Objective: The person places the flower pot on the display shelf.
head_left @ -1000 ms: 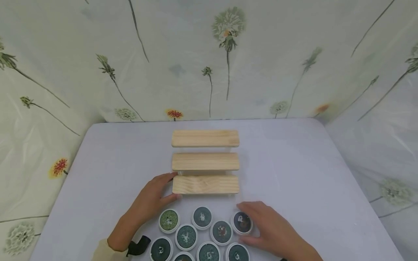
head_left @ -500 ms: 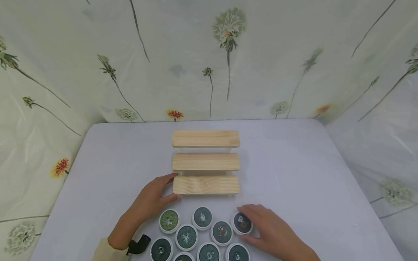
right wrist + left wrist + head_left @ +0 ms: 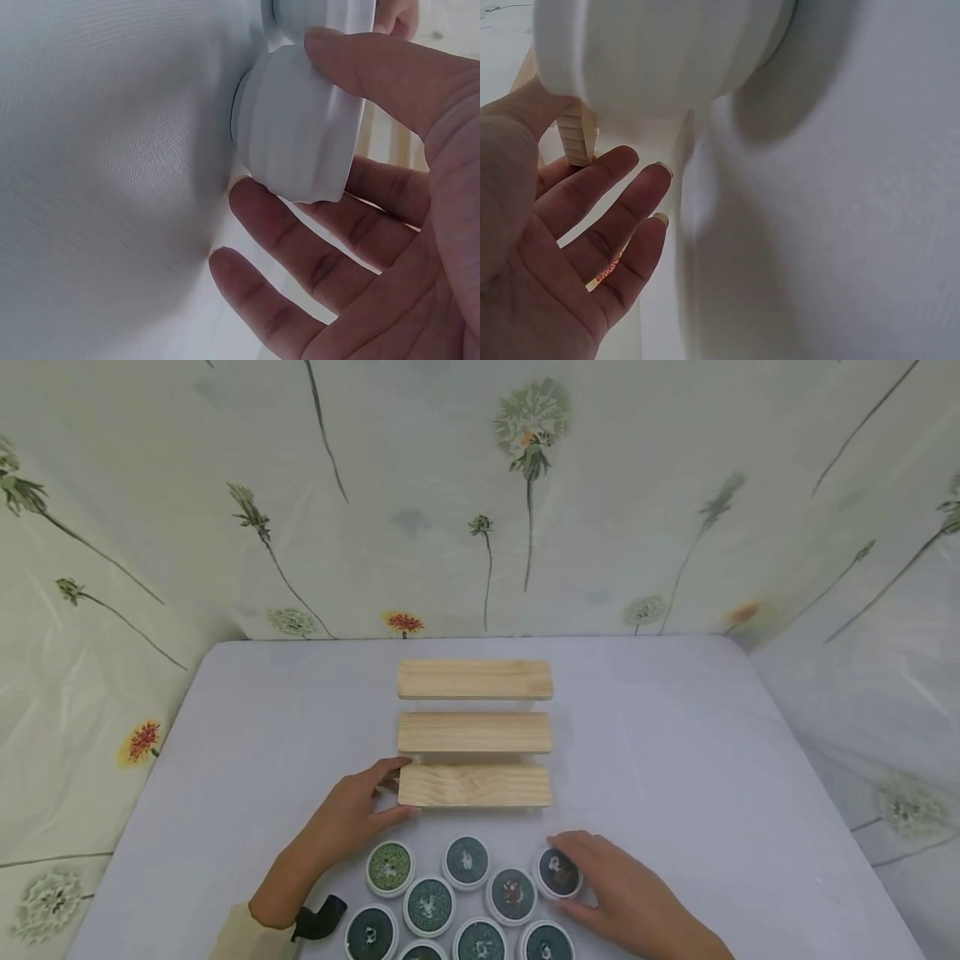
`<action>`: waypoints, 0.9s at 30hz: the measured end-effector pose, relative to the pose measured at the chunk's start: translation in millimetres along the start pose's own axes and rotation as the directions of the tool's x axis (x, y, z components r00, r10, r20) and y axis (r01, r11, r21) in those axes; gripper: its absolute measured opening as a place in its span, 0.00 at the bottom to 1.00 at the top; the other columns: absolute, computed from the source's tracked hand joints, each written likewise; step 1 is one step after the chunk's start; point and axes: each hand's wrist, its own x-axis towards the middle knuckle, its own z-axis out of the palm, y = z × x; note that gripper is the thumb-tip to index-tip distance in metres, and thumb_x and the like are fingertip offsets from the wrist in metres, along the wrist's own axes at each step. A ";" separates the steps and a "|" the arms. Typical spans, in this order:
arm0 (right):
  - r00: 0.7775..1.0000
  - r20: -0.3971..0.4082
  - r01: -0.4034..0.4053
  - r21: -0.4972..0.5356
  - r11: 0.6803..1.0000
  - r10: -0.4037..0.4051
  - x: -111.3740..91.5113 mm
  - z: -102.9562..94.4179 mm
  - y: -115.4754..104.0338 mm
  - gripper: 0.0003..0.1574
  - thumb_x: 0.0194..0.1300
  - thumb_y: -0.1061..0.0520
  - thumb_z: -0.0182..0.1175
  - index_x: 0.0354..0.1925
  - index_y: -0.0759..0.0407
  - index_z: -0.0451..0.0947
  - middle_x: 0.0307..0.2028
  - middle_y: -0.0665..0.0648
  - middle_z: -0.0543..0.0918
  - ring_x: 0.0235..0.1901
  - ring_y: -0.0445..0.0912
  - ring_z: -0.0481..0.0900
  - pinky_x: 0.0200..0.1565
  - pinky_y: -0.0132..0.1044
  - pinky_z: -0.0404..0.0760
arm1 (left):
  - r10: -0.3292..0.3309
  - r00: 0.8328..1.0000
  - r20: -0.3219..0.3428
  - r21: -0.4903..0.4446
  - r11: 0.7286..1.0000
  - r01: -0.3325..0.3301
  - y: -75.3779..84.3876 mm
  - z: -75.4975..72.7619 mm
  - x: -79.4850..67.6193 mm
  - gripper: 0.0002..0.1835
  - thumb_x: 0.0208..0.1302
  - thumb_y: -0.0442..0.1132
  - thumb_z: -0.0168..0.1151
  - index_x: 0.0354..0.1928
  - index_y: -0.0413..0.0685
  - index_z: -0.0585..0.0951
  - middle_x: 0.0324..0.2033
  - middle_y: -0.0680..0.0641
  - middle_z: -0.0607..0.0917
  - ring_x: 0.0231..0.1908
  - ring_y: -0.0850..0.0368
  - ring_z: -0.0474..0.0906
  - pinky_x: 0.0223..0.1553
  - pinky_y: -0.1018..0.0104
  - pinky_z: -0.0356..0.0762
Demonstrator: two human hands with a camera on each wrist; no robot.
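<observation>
A display stand with three light-wood shelves stands in the middle of the table in the head view. My left hand (image 3: pixel 348 818) holds the left end of its front shelf (image 3: pixel 475 786), thumb at the front edge and a finger at the back edge. In the left wrist view the other fingers (image 3: pixel 641 199) spread loosely below the shelf end. My right hand (image 3: pixel 622 889) grips a small white pot (image 3: pixel 300 127) with a dark round top, the rightmost of the back pots. Its thumb lies on one side and its fingers come round the other.
Several similar white pots, among them a green-topped pot (image 3: pixel 389 867), crowd the table front between my hands. The middle shelf (image 3: pixel 475 732) and back shelf (image 3: pixel 475 679) rise behind the front one. A flower-print curtain (image 3: pixel 420 493) borders the white table (image 3: pixel 675 735).
My right hand has drawn in closer round the rightmost pot, its thumb and fingers now right at its side. The left hand stays at the shelf end.
</observation>
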 end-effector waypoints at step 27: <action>0.980 -0.198 0.022 -0.023 0.999 -0.026 18.0 -58.2 5.3 0.45 0.61 0.47 0.77 0.70 0.55 0.71 0.64 0.54 0.79 0.54 0.47 0.84 0.50 0.45 0.86 | -0.005 1.000 0.013 0.034 0.999 0.004 -4.5 -0.6 4.7 0.36 0.62 0.52 0.77 0.69 0.50 0.75 0.51 0.54 0.87 0.52 0.54 0.82 0.53 0.52 0.80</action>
